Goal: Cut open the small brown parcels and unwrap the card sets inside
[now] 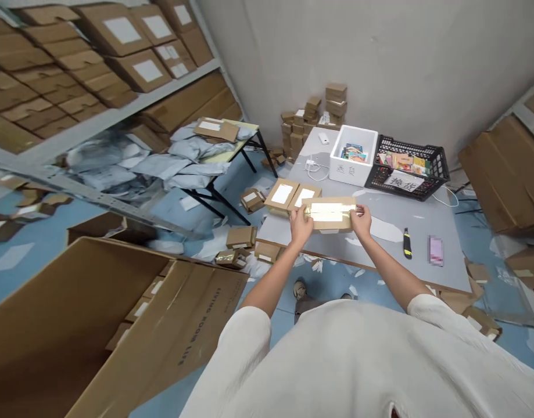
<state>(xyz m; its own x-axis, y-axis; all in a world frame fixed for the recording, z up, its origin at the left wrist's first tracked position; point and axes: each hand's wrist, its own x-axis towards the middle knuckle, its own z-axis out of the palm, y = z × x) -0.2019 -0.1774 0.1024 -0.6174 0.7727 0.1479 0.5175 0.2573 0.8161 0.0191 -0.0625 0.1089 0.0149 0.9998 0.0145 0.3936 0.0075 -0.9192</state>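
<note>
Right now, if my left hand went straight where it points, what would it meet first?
Probably the flat, white-labelled brown cardboard box lying behind, the right one of two; depth is unclear, so your left hand may pass above.

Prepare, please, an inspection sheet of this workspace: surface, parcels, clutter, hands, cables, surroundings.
Surface: grey table, partly covered.
Parcels: taped carton, held; two labelled cartons behind it, to the left.
Clutter: box cutter, blurred pink item, white paper on the table; scraps on the floor.
Hands: left hand and right hand grip the taped carton's opposite ends.
Cables: white cable beside the white box; another right of the black crate.
Surroundings: shelf with cartons; side table with grey mailers.
</note>
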